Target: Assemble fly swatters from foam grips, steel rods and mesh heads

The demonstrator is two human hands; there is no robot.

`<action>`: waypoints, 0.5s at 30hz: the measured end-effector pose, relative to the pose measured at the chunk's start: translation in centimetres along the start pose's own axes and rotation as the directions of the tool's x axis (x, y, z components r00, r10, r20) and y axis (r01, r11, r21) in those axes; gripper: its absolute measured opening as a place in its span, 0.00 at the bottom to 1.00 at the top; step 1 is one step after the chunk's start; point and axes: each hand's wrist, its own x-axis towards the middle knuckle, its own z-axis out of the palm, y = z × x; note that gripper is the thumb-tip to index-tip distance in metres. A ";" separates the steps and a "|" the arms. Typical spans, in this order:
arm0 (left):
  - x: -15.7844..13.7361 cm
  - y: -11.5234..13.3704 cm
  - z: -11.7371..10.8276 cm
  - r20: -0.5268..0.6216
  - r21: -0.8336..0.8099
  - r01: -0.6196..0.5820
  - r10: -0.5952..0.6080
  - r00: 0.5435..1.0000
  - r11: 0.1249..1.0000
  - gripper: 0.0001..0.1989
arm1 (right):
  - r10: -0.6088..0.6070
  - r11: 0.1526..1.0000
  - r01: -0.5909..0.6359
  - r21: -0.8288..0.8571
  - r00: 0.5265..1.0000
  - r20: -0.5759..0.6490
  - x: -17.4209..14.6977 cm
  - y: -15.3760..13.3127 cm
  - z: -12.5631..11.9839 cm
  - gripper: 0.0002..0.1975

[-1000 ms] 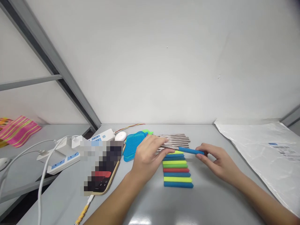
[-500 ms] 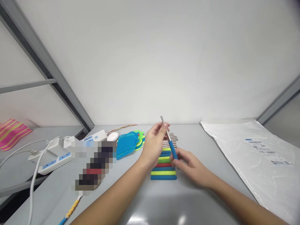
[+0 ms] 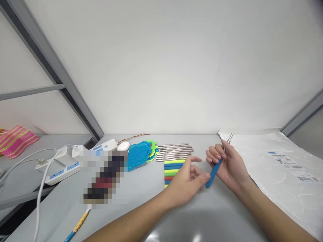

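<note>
From the head view, the right hand (image 3: 228, 164) has its fingers curled around a shiny metal rod (image 3: 230, 137) with a blue handle (image 3: 214, 174). The fingers hide the middle, where the metal and the blue meet. The stick is held up over the tabletop (image 3: 217, 218), tilted, with its metal end up and its blue end down.

The left hand (image 3: 190, 181) is half open and looks empty, but its curled fingers hide part of the palm. Its thumb is right by the blue end; I cannot tell if they touch. This hand also covers part of a row of colored handles (image 3: 174, 161), so I cannot count them all. Just behind the row lie thin metal rods (image 3: 174, 153), side by side. Left of those, a blue net piece (image 3: 138, 155) lies over part of a green net piece (image 3: 153, 148).

Blurry squares cover a long dark thing (image 3: 104, 174), so its shape is hard to see. The white bag (image 3: 282, 174) on the right is cut off by the edge, and its label is too small to read.

The tabletop is gray and smooth, with bright light spots near the front. A plain white wall (image 3: 161, 67) stands behind it. Gray metal bars (image 3: 54, 70) slant down on the left.
</note>
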 end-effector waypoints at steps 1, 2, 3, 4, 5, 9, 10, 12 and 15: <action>-0.4 -0.2 0.1 0.040 -0.029 0.051 -0.049 0.998 0.998 0.25 | 0.007 1.000 -0.006 0.025 1.000 -0.018 0.2 0.2 -0.1 0.21; -0.7 -0.4 0.3 0.066 -0.049 0.094 -0.091 0.994 0.994 0.23 | 0.014 0.999 -0.013 0.053 0.999 -0.035 0.3 0.5 -0.1 0.18; -0.9 -0.5 0.5 0.076 -0.055 0.121 -0.117 0.990 0.991 0.22 | 0.024 0.997 -0.020 0.081 0.998 -0.050 0.5 0.9 -0.1 0.14; -1.2 -0.6 0.7 0.070 -0.040 0.128 -0.125 0.990 0.991 0.21 | 0.034 0.993 -0.027 0.111 0.997 -0.064 0.6 1.2 -0.1 0.11; -1.4 -0.6 1.0 0.054 -0.007 0.122 -0.121 0.991 0.993 0.20 | 0.046 0.989 -0.035 0.142 0.996 -0.076 0.6 1.6 -0.1 0.10; -2.0 -0.6 1.8 0.004 0.168 0.133 -0.135 0.991 0.977 0.15 | 0.125 0.966 -0.097 0.238 0.987 -0.104 0.6 2.6 0.0 0.10; -2.1 -0.7 1.9 -0.011 0.187 0.146 -0.147 0.989 0.971 0.15 | 0.152 0.961 -0.122 0.249 0.983 -0.102 0.7 2.7 -0.1 0.09; -2.2 -0.9 2.1 -0.054 0.193 0.155 -0.147 0.988 0.969 0.14 | 0.202 0.951 -0.172 0.255 0.975 -0.093 0.9 2.6 -0.3 0.07; -2.4 -1.3 2.1 -0.081 0.149 0.152 -0.141 0.987 0.977 0.15 | 0.214 0.950 -0.180 0.254 0.970 -0.115 1.3 2.0 -0.9 0.06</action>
